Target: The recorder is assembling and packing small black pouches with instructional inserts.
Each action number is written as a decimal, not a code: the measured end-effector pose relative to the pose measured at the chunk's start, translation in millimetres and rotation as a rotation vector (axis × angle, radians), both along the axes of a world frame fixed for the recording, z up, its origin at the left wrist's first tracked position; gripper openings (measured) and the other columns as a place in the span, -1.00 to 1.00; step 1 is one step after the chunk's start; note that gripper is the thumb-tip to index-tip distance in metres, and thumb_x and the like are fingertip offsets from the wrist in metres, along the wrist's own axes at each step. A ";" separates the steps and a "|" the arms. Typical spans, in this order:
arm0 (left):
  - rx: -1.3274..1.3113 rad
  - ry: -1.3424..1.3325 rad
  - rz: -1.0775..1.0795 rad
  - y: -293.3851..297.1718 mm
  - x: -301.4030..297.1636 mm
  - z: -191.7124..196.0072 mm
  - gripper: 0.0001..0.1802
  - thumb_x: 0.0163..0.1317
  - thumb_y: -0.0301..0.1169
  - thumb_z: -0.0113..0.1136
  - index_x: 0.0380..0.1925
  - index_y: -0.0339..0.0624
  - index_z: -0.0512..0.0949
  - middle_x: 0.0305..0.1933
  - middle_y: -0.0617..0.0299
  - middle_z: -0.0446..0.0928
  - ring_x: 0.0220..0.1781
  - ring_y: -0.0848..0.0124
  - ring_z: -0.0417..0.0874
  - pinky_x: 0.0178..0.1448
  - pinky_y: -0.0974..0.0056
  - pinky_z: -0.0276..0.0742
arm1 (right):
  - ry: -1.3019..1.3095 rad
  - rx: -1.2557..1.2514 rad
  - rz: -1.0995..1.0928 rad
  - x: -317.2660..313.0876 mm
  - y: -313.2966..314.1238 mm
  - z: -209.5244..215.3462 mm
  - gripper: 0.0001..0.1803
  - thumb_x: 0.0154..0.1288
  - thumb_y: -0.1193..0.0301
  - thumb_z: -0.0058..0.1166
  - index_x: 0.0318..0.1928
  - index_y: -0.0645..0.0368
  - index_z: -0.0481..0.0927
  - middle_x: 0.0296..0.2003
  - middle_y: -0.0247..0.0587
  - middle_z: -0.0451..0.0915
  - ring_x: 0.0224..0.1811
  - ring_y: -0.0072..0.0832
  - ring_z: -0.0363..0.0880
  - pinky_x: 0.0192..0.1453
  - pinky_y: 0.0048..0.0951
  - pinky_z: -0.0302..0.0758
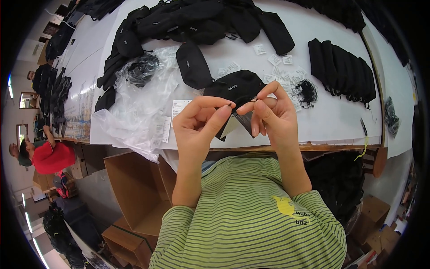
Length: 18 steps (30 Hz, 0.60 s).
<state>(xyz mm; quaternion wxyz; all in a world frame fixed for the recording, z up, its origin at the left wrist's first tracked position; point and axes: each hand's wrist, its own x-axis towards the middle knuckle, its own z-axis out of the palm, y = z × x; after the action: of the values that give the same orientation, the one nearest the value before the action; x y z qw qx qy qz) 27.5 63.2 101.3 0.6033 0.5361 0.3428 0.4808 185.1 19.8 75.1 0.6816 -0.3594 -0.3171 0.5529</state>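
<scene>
Over the table's near edge, my left hand (197, 122) pinches a small black end, apparently of a thin cord. Close beside it, my right hand (278, 114) has thumb and fingertips closed on a thin dark cord. A dark, flat, tag-like piece (244, 122) shows just below my fingertips, partly hidden by them; whether it hangs from the cord I cannot tell. Right behind my hands lies a black fabric pouch (237, 85) with a small pale print. A second black pouch (192, 65) lies at its upper left.
Black pouches (179, 20) are heaped at the back, with a row of others (342, 69) at right. Clear plastic bags (139, 103), white labels (277, 67), a bundle of black cords (304, 93) and snips (363, 127) lie about. Below stands an open cardboard box (134, 188). A person in red (53, 157) is far left.
</scene>
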 end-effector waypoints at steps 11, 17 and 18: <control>0.053 0.215 -0.050 -6.6 3.7 -5.3 -0.94 0.09 -0.57 0.29 -0.41 -0.23 0.62 -0.75 0.57 0.09 -0.67 0.75 -0.03 -0.56 0.46 -0.20 | -0.102 -0.028 -0.088 -5.8 -2.4 6.0 -0.81 0.25 0.42 0.21 -0.45 0.24 0.53 -0.42 -0.20 0.68 -0.69 -0.85 0.30 -0.68 -0.78 0.15; 0.074 0.292 -0.062 -5.5 1.3 -3.5 -0.95 0.08 -0.55 0.30 -0.44 -0.25 0.60 -0.75 0.55 0.08 -0.67 0.75 -0.01 -0.56 0.46 -0.19 | -0.273 -0.047 -0.154 -6.2 -2.4 4.8 -0.86 0.18 0.44 0.26 -0.44 0.21 0.60 -0.51 -0.39 0.64 -0.66 -0.86 0.28 -0.64 -0.75 0.13; 0.100 0.341 -0.060 -5.2 0.4 -2.1 -0.95 0.07 -0.55 0.30 -0.45 -0.25 0.59 -0.75 0.53 0.07 -0.67 0.74 -0.01 -0.56 0.45 -0.19 | -0.484 0.001 -0.201 -3.0 -1.5 1.9 -0.86 0.14 0.43 0.29 -0.46 0.20 0.61 -0.54 -0.42 0.61 -0.67 -0.84 0.27 -0.63 -0.73 0.12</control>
<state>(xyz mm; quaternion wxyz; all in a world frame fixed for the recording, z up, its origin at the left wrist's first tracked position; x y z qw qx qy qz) 27.9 58.0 99.2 0.5232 0.6492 0.3995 0.3811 182.1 18.3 77.0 0.6376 -0.5105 -0.4339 0.3801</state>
